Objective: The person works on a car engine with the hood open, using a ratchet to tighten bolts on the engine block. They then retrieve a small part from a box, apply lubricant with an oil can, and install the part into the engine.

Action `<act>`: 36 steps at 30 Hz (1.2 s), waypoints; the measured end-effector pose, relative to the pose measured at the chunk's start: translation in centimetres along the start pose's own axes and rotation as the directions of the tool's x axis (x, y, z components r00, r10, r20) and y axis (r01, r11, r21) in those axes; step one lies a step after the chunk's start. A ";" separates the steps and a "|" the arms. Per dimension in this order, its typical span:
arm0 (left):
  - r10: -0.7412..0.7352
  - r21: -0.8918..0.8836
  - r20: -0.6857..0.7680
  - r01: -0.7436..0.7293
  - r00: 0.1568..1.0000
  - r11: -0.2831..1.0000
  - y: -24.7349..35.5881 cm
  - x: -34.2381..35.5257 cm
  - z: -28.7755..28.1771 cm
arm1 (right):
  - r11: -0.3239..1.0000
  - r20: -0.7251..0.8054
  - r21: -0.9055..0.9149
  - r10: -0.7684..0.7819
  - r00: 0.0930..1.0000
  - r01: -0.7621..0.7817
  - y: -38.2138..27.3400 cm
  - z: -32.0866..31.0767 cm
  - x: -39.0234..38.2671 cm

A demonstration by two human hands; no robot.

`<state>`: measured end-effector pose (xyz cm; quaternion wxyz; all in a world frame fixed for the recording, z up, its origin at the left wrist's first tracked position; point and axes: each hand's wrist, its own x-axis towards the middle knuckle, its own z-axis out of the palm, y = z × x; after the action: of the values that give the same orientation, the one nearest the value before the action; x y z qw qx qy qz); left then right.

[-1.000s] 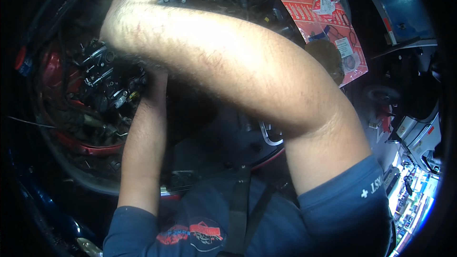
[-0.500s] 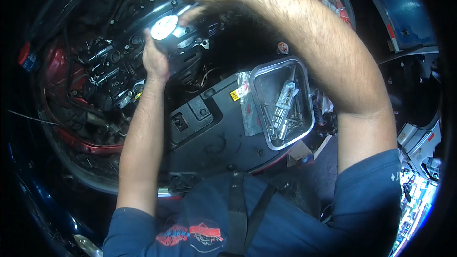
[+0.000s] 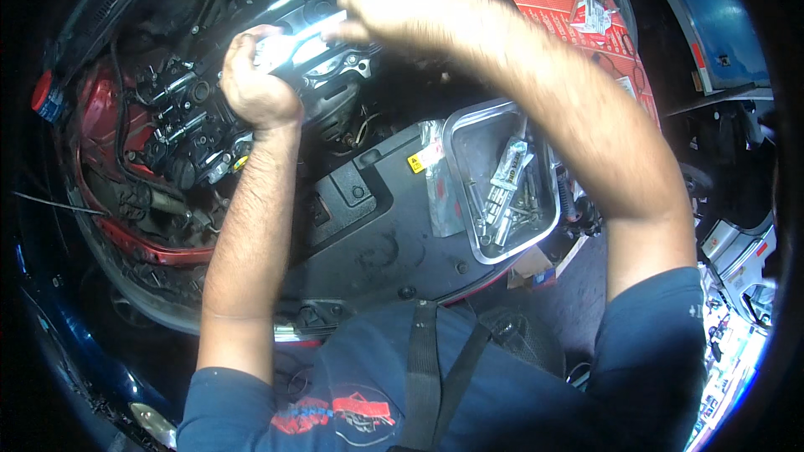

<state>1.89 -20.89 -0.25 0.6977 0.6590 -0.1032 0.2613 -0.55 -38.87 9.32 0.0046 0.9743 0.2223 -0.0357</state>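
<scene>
Head view: tray (image 3: 462,169) on panel (image 3: 377,255); left hand (image 3: 258,88), right hand (image 3: 398,4): grips unclear in glare.

A car repair workshop, seen from above an open engine bay: the exposed engine (image 3: 188,130) sits beside red-painted bodywork (image 3: 105,109), its metal fittings in plain view. A metal tray (image 3: 474,146) of shiny socket-like pieces (image 3: 500,213) and a crumpled tube (image 3: 512,163) rests on the black front panel (image 3: 381,243). Farther right, a red printed sheet (image 3: 544,0) bears a small packet (image 3: 592,15); a brightly lit area (image 3: 737,377) at lower right holds clutter too small to identify.
</scene>
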 end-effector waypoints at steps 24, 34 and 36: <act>-0.102 -0.505 0.747 0.661 0.657 0.555 -1.6 2.9 -1.7 | 0.270 0.285 0.900 0.229 0.931 -0.342 -12.7 1.3 -4.9; -0.083 -0.053 0.522 0.129 0.849 0.990 0.3 0.8 -0.6 | 0.888 0.296 0.435 0.016 0.955 -0.149 1.4 0.4 -3.0; 0.127 -0.081 0.520 -0.099 0.845 0.992 -0.7 1.0 -0.8 | 0.830 0.269 0.538 -0.006 0.963 -0.145 0.7 0.7 -3.8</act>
<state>2.89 -19.88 -0.49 0.6429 0.6802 -0.3347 0.1098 -3.73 -41.12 8.94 -0.2470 0.9281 0.1638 -0.2251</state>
